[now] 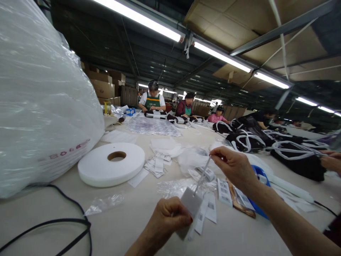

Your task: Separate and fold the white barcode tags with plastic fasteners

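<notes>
A small pale grey tag (191, 201) hangs between my hands, its lower part pinched by my left hand (170, 217) between thumb and fingers. From the tag's top a thin white string (203, 175) runs up and right to my right hand (234, 167), whose thumb and fingertips are closed on its end. Under and beside the tag lie white barcode labels (211, 207) on the table. Clear plastic film (170, 188) lies just behind my left hand. A printed label strip (224, 192) rests below my right wrist.
A white tape roll (98, 167) lies at the left, near a large plastic-wrapped bundle (48, 96) and a black cord (71, 199). A blue tape holder (259, 206) is behind my right forearm. Black bags with white straps (295, 160) fill the right; several people work at the far side.
</notes>
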Available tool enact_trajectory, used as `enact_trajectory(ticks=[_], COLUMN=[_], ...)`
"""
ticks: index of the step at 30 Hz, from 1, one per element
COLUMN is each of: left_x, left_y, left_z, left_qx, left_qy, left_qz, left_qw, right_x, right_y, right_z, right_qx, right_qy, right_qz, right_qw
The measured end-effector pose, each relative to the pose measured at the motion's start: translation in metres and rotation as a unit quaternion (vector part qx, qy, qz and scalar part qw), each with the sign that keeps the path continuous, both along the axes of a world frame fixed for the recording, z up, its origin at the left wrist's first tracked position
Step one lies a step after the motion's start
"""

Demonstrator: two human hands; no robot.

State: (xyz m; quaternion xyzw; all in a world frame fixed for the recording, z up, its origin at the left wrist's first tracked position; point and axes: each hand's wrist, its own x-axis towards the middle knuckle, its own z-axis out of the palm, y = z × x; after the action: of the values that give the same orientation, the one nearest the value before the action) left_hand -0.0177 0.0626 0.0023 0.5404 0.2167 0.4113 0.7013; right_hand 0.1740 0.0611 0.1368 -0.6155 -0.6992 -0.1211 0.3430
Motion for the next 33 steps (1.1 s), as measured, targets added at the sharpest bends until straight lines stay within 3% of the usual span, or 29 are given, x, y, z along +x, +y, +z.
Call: enact_trajectory(ticks=[8, 17, 21, 28, 33], left_x=[0.003, 0.008, 0.008, 0.009, 0.007], left_y=[-0.005, -0.008, -0.009, -0.012, -0.014], left_z=[0.003, 0.002, 0.006, 0.009, 0.01], left_qx=[-0.017, -0.123, -0.14, -0.181, -0.204], left_qy=[0.047, 0.127, 0.15, 0.145, 0.124], left_qz=[0.0, -0.017, -0.019, -0.042, -0.061], left_qw=[0.999, 0.984, 0.979, 0.972, 0.969], right_x=[0.026, 0.049, 0.055, 0.045, 0.042], right_y=[0.003, -0.011, -0.029, -0.073, -0.096], right_z=[-0.028, -0.072, -0.094, -0.128, -0.14], right_qx=[-0.062, -0.153, -0.145, -0.049, -0.091], right_qy=[0.044, 0.096, 0.106, 0.092, 0.168], right_qz=[-0.052, -0.053, -0.064, -0.052, -0.076], right_qw=[0.996, 0.982, 0.982, 0.993, 0.979])
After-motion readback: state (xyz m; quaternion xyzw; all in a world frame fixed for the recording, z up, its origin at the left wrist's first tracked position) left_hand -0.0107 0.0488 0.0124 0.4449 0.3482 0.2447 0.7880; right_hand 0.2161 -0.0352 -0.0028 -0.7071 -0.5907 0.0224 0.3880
